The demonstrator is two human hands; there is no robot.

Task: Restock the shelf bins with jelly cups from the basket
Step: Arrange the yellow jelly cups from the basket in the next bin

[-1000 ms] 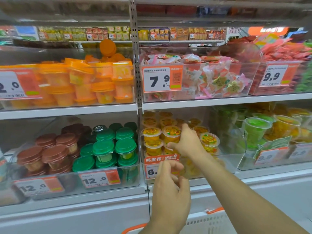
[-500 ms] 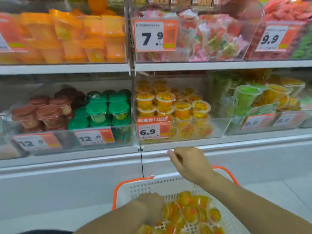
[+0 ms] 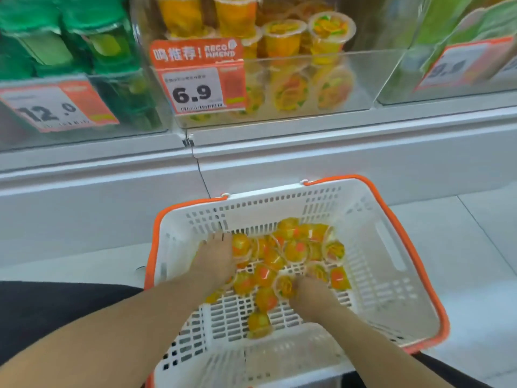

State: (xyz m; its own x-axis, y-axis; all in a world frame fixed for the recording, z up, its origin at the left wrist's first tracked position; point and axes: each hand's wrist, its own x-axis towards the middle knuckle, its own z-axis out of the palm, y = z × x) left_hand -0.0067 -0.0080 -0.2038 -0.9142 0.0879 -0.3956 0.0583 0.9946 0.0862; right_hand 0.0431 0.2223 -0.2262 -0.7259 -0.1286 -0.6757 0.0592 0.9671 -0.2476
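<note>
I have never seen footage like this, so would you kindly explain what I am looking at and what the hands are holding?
There is no machine here: a camera worn on a person's head looks down at their two bare hands. Both reach into a white basket with orange handles, which holds loose orange jelly cups. The left hand lies over cups at the pile's left; the right hand has its grip curled around one cup. Above, a clear shelf bin priced 6.9 holds matching cups.

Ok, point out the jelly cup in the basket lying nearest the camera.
The lone jelly cup by the basket's near wall, between both forearms; all other cups sit farther back around the hands.
</note>
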